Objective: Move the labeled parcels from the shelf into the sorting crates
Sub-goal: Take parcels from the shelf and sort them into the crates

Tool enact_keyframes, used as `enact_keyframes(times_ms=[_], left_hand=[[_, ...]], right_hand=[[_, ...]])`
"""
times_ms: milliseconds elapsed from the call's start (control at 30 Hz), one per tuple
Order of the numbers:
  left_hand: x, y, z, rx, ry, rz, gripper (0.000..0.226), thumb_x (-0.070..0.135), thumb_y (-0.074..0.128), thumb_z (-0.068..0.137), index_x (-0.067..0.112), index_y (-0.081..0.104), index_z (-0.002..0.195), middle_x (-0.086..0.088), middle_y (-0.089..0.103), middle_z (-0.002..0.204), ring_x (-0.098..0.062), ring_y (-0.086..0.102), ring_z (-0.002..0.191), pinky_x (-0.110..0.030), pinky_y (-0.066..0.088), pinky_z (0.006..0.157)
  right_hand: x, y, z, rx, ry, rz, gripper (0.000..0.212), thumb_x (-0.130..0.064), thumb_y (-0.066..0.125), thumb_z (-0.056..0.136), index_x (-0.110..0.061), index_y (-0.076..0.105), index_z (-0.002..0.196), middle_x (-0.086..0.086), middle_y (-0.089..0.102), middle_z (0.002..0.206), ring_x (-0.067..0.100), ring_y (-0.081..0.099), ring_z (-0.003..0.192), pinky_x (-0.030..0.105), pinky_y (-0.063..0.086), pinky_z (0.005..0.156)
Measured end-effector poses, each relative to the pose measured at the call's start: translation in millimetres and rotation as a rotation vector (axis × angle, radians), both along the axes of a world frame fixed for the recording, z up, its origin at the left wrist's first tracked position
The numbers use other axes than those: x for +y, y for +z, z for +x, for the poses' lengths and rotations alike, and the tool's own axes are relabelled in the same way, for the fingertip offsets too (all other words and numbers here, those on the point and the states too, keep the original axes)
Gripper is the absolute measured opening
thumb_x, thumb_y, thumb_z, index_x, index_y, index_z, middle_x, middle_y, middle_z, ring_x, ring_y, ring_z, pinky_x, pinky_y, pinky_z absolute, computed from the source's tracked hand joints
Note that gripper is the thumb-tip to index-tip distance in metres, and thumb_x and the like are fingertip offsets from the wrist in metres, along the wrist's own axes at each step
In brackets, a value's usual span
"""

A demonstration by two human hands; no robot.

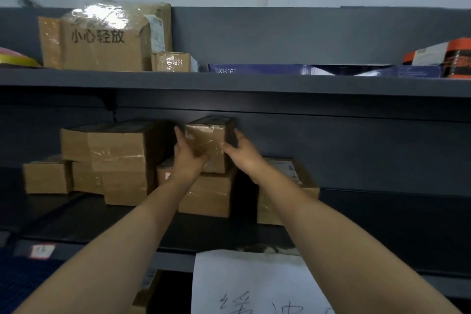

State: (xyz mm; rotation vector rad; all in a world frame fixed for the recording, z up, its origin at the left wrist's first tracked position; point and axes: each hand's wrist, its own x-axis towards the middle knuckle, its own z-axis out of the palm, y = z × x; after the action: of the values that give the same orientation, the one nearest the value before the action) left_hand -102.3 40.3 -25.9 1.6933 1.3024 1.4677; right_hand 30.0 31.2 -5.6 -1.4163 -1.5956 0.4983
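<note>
Cardboard and clear tape: I grip a small parcel [207, 143] with both hands on the middle shelf [369, 232] of a dark grey rack. My left hand [187, 158] curls round the parcel's left side, thumb across its front. My right hand [242, 153] clamps the right side, thumb on the front face. The parcel sits atop a bigger box [206, 196]; I cannot tell whether it rests there or hangs just clear.

Just left of it stands a stack [117, 150] of brown boxes, several deep. To the right, partly behind my right forearm, lies a flat box [300, 181] with a printed label on top.

On the top shelf [280, 81], at left, a large carton [102, 43] carries black Chinese characters, with a little taped box [173, 61] touching its right side. Further right lie a blue box [254, 69] marked KB161 and an orange box [448, 57], tilted.

Below my arms, a white sheet [242, 283] with handwriting hangs from the shelf's front edge.
</note>
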Motion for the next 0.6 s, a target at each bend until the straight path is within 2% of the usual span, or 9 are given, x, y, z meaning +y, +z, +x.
enact_keyframes(times_ms=[67, 133, 200, 267, 367, 433, 533, 600], left_hand=[[8.9, 2.5, -1.9, -0.027, -0.040, -0.073, 0.094, 0.015, 0.063, 0.088, 0.021, -0.007, 0.150, -0.012, 0.023, 0.155, -0.030, 0.028, 0.140, -0.038, 0.023, 0.110], [17.1, 4.0, -1.4, -0.027, -0.074, -0.101, 0.086, 0.019, 0.065, 0.087, 0.021, 0.006, 0.150, -0.011, 0.034, 0.149, -0.028, 0.035, 0.135, -0.031, 0.027, 0.105], [24.6, 5.8, 0.5, -0.022, -0.062, -0.125, 0.089, 0.027, 0.071, 0.081, 0.026, 0.014, 0.148, -0.012, 0.038, 0.145, -0.030, 0.039, 0.131, -0.037, 0.033, 0.108], [25.8, 7.9, 5.6, 0.012, -0.018, -0.125, 0.089, 0.032, 0.073, 0.077, 0.027, 0.019, 0.146, -0.012, 0.039, 0.141, -0.032, 0.042, 0.127, -0.045, 0.038, 0.106], [21.2, 8.0, 24.4, 0.075, -0.042, -0.048, 0.076, 0.034, 0.075, 0.075, 0.024, 0.031, 0.137, -0.010, 0.049, 0.131, -0.029, 0.048, 0.121, -0.044, 0.044, 0.100], [12.1, 7.0, 41.8, 0.155, -0.070, -0.002, 0.067, 0.033, 0.071, 0.078, 0.025, 0.034, 0.133, -0.006, 0.054, 0.128, -0.029, 0.054, 0.115, -0.043, 0.047, 0.096], [0.6, 4.4, 68.3, 0.222, -0.076, 0.035, 0.057, 0.028, 0.066, 0.083, 0.021, 0.041, 0.134, -0.007, 0.060, 0.125, -0.029, 0.057, 0.113, -0.039, 0.047, 0.095], [-8.5, -1.5, 85.6, 0.217, -0.104, 0.052, 0.050, 0.023, 0.065, 0.085, 0.016, 0.047, 0.132, -0.009, 0.062, 0.123, -0.028, 0.057, 0.114, -0.036, 0.046, 0.096]], right_hand=[[7.0, 2.2, -5.3, 0.116, 0.051, -0.010, 0.074, -0.030, 0.057, 0.096, -0.016, 0.014, 0.154, 0.004, 0.032, 0.155, 0.022, 0.034, 0.141, 0.025, 0.028, 0.110], [11.9, 2.2, -6.3, 0.187, 0.111, -0.013, 0.080, -0.023, 0.059, 0.095, -0.020, 0.007, 0.155, 0.002, 0.033, 0.155, 0.019, 0.035, 0.140, 0.020, 0.028, 0.106], [16.1, 1.2, -4.7, 0.239, 0.157, -0.011, 0.083, -0.018, 0.063, 0.092, -0.023, 0.009, 0.155, 0.001, 0.039, 0.149, 0.017, 0.041, 0.134, 0.021, 0.032, 0.106], [16.5, 0.0, -0.5, 0.274, 0.132, 0.010, 0.078, -0.014, 0.066, 0.089, -0.027, 0.021, 0.151, 0.000, 0.046, 0.138, 0.017, 0.050, 0.122, 0.025, 0.039, 0.104], [13.2, -3.5, 17.4, 0.237, -0.093, 0.092, 0.053, -0.028, 0.066, 0.086, -0.032, 0.040, 0.132, 0.009, 0.057, 0.126, 0.026, 0.059, 0.107, 0.041, 0.050, 0.095], [3.5, -5.8, 36.5, 0.207, -0.258, 0.155, 0.035, -0.041, 0.058, 0.090, -0.029, 0.046, 0.121, 0.006, 0.060, 0.116, 0.026, 0.061, 0.100, 0.039, 0.051, 0.086], [-16.0, -13.1, 65.9, 0.241, -0.386, 0.164, 0.033, -0.045, 0.045, 0.098, -0.017, 0.049, 0.117, 0.002, 0.059, 0.104, 0.026, 0.059, 0.097, 0.031, 0.039, 0.074], [-25.0, -21.6, 84.2, 0.248, -0.433, 0.161, 0.036, -0.044, 0.044, 0.099, -0.015, 0.051, 0.118, 0.007, 0.063, 0.108, 0.030, 0.059, 0.103, 0.033, 0.042, 0.079]])
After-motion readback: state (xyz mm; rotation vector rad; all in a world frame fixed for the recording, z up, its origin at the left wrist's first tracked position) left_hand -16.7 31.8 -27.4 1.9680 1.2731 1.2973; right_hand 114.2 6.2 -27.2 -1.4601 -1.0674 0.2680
